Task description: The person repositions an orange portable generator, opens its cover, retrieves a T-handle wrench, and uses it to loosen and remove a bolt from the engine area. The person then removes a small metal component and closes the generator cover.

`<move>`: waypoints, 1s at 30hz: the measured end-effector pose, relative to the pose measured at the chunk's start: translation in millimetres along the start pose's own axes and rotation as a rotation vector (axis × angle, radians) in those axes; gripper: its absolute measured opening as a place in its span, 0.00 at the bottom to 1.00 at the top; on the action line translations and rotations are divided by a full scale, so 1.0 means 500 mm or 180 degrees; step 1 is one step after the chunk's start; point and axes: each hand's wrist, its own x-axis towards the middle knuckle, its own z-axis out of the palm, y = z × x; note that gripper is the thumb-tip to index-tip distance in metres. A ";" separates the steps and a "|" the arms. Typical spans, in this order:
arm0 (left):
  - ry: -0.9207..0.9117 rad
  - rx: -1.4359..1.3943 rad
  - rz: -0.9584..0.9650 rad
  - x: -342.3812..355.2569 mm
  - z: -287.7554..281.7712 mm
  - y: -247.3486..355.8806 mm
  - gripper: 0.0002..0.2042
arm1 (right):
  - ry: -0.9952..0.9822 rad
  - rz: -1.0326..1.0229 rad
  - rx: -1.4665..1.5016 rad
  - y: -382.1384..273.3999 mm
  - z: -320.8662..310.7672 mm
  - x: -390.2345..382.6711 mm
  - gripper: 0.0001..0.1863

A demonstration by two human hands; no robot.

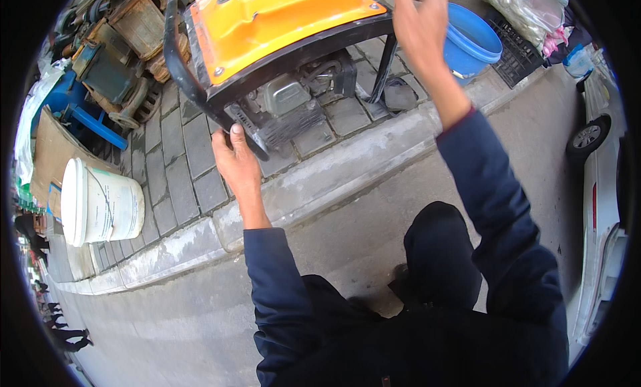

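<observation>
In front of me a portable generator [284, 97] with an orange fuel tank [280, 27] on top and a black tube frame [300, 50] stands on the paving, tilted in the view. My left hand [237, 163] grips the frame's near left side low down, thumb on top and fingers partly hidden by the tube. At the upper right corner my right hand [424, 27] is closed at the frame, its fingertips partly cut off by the picture's edge. Under the tank the grey metal engine shows, somewhat blurred.
A stone kerb [334, 180] runs below the generator. To the left stand a white bucket [103, 201] and old machine parts [110, 73]. A blue bucket [471, 43] and black crate [514, 50] sit at the right, with a white car [604, 207] beyond.
</observation>
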 end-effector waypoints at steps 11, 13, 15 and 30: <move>0.0000 -0.0235 -0.0410 -0.090 -0.012 0.026 0.18 | -0.2787 0.0341 -0.0008 -0.077 0.010 -0.300 0.15; -0.0013 -0.0207 -0.0388 -0.090 -0.013 0.031 0.17 | -0.2586 0.0169 -0.0003 -0.067 0.021 -0.290 0.15; -0.0032 -0.0153 -0.0436 -0.090 -0.013 0.033 0.17 | -0.2581 0.0233 -0.0130 -0.058 0.028 -0.274 0.15; 0.0187 -0.0357 0.0241 -0.133 0.019 0.047 0.10 | -0.3214 0.0574 0.0387 -0.019 0.008 -0.268 0.18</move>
